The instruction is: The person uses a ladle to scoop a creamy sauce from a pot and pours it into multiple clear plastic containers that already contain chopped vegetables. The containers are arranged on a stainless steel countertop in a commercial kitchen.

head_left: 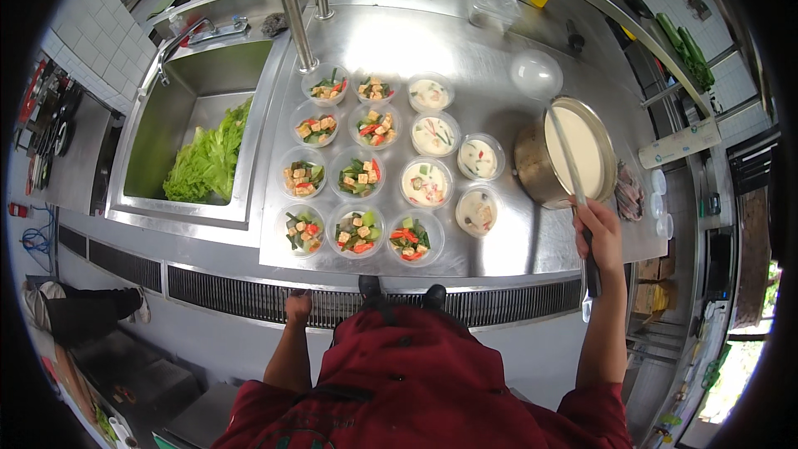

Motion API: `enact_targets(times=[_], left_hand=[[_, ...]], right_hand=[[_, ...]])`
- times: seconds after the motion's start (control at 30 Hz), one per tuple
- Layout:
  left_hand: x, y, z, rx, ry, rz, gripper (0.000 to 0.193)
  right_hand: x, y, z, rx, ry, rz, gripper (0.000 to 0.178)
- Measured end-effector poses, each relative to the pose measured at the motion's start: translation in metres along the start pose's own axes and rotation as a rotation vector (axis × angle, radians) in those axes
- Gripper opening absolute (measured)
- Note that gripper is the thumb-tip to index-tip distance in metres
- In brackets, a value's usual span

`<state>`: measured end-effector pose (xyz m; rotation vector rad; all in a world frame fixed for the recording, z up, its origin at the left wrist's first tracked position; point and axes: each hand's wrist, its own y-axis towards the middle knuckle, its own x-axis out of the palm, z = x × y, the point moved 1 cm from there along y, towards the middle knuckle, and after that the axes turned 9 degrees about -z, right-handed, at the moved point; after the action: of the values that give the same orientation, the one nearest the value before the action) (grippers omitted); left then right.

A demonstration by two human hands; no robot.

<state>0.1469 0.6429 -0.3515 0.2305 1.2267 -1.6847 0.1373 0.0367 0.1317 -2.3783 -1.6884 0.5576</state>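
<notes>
Fourteen round plastic bowls (357,173) of vegetables and tofu are set in rows at the middle of the steel tabletop (499,58); five toward the right are filled with pale soup. A ladle (565,158) is held by the right hand (597,233), its grip pressed around the handle, over the pot (565,154) of creamy soup near the right edge. The left hand (298,306) is kept low at the front edge; its grip cannot be told.

head view: single fisheye worn on the person's head | faces steeply down over the red-clad torso onto the steel tabletop (499,58) | fairly high, not close | edges bend at the rim | no second view shares the scene
</notes>
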Motion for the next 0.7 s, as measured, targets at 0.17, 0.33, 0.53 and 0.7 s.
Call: enact_targets(times=[0.17, 0.33, 0.53, 0.7], left_hand=[[-0.003, 0.001, 0.027, -0.060, -0.159, -0.041, 0.040], [0.003, 0.026, 0.037, -0.110, -0.116, -0.014, 0.044], [0.000, 0.051, 0.038, -0.066, -0.147, 0.000, 0.042], [-0.003, 0.036, 0.064, -0.159, -0.175, -0.062, 0.042]], right_hand=[[-0.034, -0.045, 0.036, -0.006, -0.322, 0.250, 0.032], [-0.053, -0.053, 0.077, 0.009, -0.685, 0.436, 0.028], [-0.056, -0.058, 0.060, 0.148, -0.136, 0.278, 0.026], [-0.073, -0.067, 0.029, 0.218, 0.246, 0.239, 0.031]])
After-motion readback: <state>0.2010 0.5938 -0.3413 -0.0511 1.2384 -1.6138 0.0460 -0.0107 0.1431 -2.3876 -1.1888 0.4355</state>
